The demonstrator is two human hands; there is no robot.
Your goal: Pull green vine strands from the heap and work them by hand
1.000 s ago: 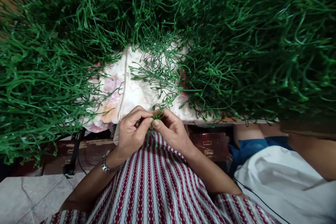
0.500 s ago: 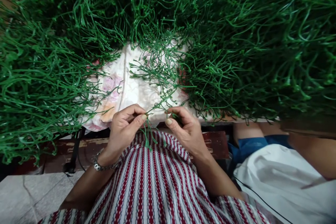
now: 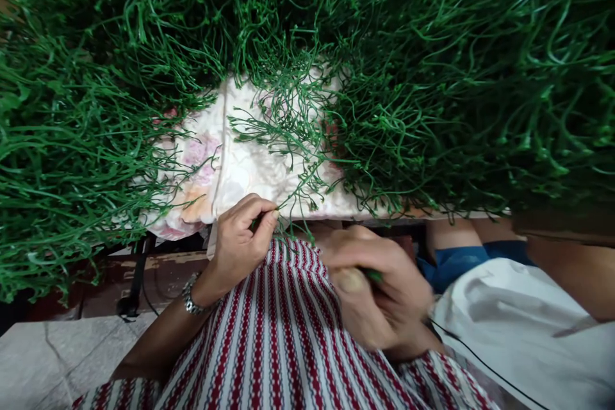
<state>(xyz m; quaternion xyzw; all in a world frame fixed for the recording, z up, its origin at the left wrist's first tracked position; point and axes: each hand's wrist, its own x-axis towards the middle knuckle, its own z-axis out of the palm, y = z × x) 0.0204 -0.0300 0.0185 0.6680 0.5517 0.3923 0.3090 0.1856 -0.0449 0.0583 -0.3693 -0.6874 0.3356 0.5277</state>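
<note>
1. A sprig is pinched by the left hand at the worktop's near edge, presumably for steadiness.
2. A green piece is glimpsed within the blurred right hand; its grip cannot be told.

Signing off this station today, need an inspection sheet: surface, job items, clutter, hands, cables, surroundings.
Surface: floral cloth, partly covered by green stems.
Job items: green stems heaped at left, right and along the far side.
Clutter: loose sprigs strewn on the cloth between the heaps.
Hands: left hand, fingertips pinched on a thin stem; right hand, blurred, fingers curled, green showing inside, grip unclear.
Cables: thin black cable at right, by a white garment.
Surroundings: another person's legs at right; tiled floor lower left.
</note>
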